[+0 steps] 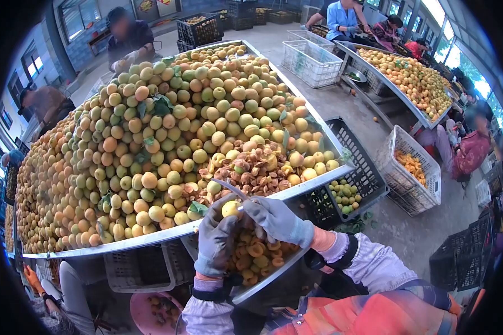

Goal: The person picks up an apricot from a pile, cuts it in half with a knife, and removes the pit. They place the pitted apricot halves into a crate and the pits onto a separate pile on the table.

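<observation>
Cutting is happening over a round steel catch-bowl (271,276): left hand (215,240) gripping a yellow apricot (230,209), right hand (276,220) clasping a curved knife (229,187).

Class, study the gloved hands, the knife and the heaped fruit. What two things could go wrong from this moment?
1. The knife in the right hand works close to the left hand gripping the apricot. A slip might cut into the glove.
2. The fruit pile stands well above the table rim. A knock could send fruit rolling off.
</observation>
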Demonstrator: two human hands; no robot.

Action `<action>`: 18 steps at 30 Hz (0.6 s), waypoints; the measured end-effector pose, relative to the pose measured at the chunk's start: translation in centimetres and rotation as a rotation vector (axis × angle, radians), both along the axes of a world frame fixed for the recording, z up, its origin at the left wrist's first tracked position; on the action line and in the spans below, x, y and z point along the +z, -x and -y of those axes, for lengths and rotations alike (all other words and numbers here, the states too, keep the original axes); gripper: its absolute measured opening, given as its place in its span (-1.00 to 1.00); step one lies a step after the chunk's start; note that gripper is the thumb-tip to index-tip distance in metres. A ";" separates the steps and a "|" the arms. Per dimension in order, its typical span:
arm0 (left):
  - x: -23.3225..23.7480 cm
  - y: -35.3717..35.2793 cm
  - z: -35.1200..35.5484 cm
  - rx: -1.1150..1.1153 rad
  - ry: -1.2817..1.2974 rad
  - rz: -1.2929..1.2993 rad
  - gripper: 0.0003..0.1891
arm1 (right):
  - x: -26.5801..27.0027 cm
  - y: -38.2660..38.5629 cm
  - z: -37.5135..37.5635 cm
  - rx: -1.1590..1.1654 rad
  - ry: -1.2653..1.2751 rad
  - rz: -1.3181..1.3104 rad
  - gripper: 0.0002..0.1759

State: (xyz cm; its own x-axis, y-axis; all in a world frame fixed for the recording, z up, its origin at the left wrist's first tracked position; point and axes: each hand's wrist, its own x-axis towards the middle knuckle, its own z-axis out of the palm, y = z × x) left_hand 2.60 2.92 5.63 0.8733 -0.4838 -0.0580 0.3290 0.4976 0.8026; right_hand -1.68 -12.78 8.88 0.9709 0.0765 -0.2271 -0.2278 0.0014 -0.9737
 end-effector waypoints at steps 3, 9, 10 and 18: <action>-0.5 -0.1 -0.1 -0.029 -0.056 0.027 -0.47 | -1.4 -0.3 0.0 -0.035 0.053 0.062 -0.61; -0.7 -0.1 -0.2 -0.026 -0.043 0.038 -0.47 | -2.0 -0.4 0.1 -0.061 0.114 0.129 -0.53; -0.8 -0.1 -0.2 -0.025 -0.042 0.037 -0.47 | -2.4 -0.5 0.2 -0.054 0.156 0.137 -0.51; -1.3 0.0 -0.1 -0.034 -0.034 0.027 -0.49 | -5.2 -1.2 0.3 -0.106 0.459 0.577 -0.60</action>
